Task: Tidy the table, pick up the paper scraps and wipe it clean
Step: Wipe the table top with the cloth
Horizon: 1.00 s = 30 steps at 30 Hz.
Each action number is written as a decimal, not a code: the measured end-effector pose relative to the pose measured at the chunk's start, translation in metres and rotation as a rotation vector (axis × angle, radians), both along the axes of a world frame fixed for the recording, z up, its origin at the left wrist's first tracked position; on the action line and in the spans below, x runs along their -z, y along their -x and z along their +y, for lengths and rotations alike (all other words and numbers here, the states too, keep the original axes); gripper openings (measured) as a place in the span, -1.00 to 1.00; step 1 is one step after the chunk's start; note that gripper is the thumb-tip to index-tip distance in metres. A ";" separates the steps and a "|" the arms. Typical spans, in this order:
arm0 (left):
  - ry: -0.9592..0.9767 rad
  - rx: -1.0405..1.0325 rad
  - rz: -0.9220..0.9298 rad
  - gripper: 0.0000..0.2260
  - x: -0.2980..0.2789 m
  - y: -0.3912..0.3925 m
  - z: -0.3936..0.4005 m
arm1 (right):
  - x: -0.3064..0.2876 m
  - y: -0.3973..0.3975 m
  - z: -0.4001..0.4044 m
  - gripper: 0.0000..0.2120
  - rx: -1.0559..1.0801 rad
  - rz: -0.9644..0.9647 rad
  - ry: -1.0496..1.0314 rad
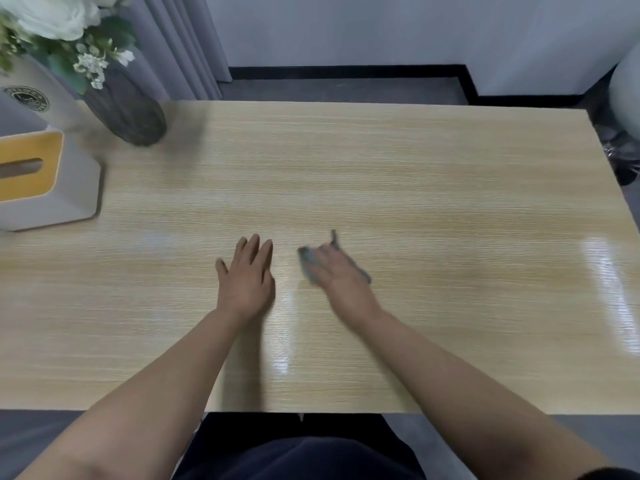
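A light wooden table (381, 168) fills the view. My right hand (341, 275) lies flat on a small grey-blue cloth (308, 265) and presses it onto the table near the middle; the hand is blurred. Edges of the cloth stick out to the left and right of the fingers. My left hand (247, 275) rests palm down on the bare table just left of it, fingers straight and a little spread, holding nothing. No paper scraps show on the table.
A grey tissue box with a yellow top (52, 181) stands at the left edge. Behind it are a dark vase (128, 109) with white flowers and a white container (31, 98). A black bin bag (620, 150) sits past the table's right edge.
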State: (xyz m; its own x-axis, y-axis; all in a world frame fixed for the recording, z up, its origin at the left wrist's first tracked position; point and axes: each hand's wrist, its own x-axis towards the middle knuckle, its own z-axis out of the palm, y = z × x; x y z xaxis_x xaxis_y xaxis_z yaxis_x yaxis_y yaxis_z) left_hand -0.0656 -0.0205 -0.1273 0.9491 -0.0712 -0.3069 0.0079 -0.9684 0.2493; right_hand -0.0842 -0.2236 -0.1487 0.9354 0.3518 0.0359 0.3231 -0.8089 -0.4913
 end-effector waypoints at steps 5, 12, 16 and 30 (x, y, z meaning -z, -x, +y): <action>0.060 -0.055 0.009 -0.53 -0.002 -0.006 -0.010 | -0.014 -0.012 -0.028 -0.61 -0.390 0.075 0.050; 0.005 0.012 -0.110 -0.59 -0.002 -0.013 -0.001 | 0.006 -0.065 -0.071 -0.54 0.450 0.124 0.057; -0.014 0.007 -0.175 -0.62 -0.001 -0.024 0.001 | 0.004 -0.042 -0.013 -0.60 0.132 0.062 0.012; 0.034 0.045 -0.152 -0.56 0.008 -0.090 -0.008 | 0.025 -0.134 -0.074 -0.59 0.441 0.047 0.054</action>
